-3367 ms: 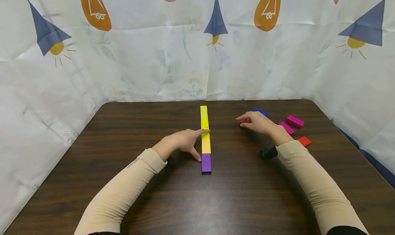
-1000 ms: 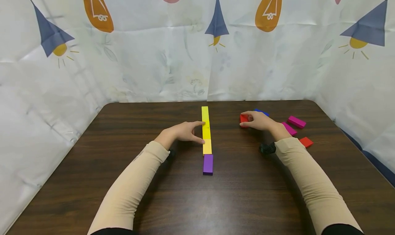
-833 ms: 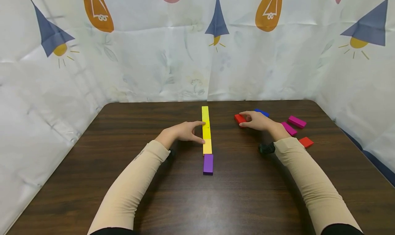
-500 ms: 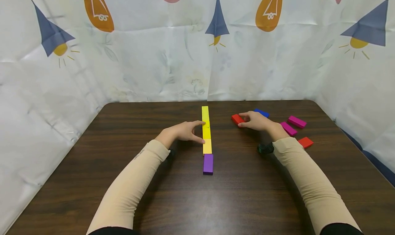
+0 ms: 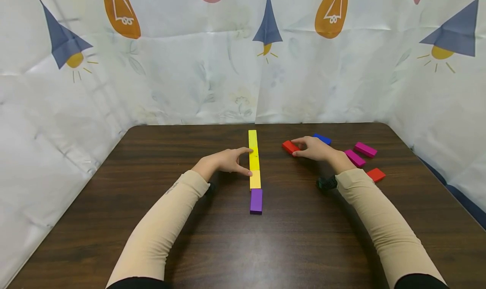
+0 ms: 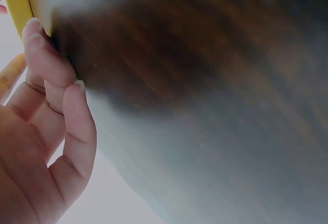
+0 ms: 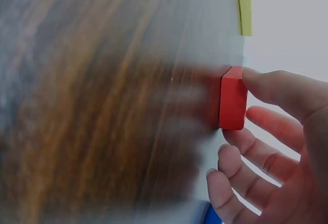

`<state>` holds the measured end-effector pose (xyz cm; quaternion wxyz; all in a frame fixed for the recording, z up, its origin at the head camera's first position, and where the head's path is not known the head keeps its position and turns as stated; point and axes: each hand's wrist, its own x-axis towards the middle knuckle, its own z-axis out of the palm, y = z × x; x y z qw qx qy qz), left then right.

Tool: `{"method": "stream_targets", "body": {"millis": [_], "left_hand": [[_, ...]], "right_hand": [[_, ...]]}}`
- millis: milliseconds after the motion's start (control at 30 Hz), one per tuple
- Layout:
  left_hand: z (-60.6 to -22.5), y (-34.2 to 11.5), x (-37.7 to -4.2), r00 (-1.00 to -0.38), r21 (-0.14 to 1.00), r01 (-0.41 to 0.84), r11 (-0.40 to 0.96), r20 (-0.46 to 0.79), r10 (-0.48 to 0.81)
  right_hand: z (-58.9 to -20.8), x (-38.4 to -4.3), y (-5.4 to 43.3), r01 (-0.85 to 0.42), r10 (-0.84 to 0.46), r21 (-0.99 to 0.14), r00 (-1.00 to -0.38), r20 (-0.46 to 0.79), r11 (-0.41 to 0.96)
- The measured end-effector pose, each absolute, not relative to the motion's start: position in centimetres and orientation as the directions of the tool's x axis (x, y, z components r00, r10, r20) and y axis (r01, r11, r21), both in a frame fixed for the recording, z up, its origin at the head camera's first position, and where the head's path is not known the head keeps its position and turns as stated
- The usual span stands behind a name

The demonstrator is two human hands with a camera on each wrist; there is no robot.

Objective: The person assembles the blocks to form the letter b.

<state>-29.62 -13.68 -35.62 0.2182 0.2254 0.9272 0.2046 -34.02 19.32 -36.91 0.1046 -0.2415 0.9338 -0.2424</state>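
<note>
A row of yellow blocks (image 5: pixel 254 162) runs lengthwise across the middle of the table, with a purple block (image 5: pixel 256 201) at its near end, set slightly to the right of the row's line. My left hand (image 5: pixel 224 160) reaches in from the left, index fingertip and thumb tip spread along the row's left edge. Yellow also shows beside its fingers in the left wrist view. To the right of the row, my right hand (image 5: pixel 317 149) pinches a red block (image 5: pixel 290 147) between thumb and fingers, the block lying slantwise. The right wrist view shows the thumb on one end of this red block (image 7: pixel 233 101).
Behind the right hand lies a blue block (image 5: pixel 322 139). Two magenta blocks (image 5: pixel 365 149) and another red block (image 5: pixel 376 175) lie farther right, partly beside the right forearm. A printed white curtain (image 5: pixel 190 78) surrounds the dark wooden table (image 5: pixel 212 247).
My right hand has turned the red block and shifted it a little left. Earlier my left hand moved from near the purple block up along the yellow row; the purple block now sits slightly offset.
</note>
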Motion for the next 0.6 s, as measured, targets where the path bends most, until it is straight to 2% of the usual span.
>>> {"method": "stream_targets", "body": {"millis": [600], "left_hand": [[-35.4, -13.5, -29.4, -0.8, 0.501, 0.302, 0.811, -0.329, 0.501]], "right_hand": [[-36.7, -33.3, 18.2, -0.442, -0.542, -0.512, -0.839, -0.056, 0.737]]}}
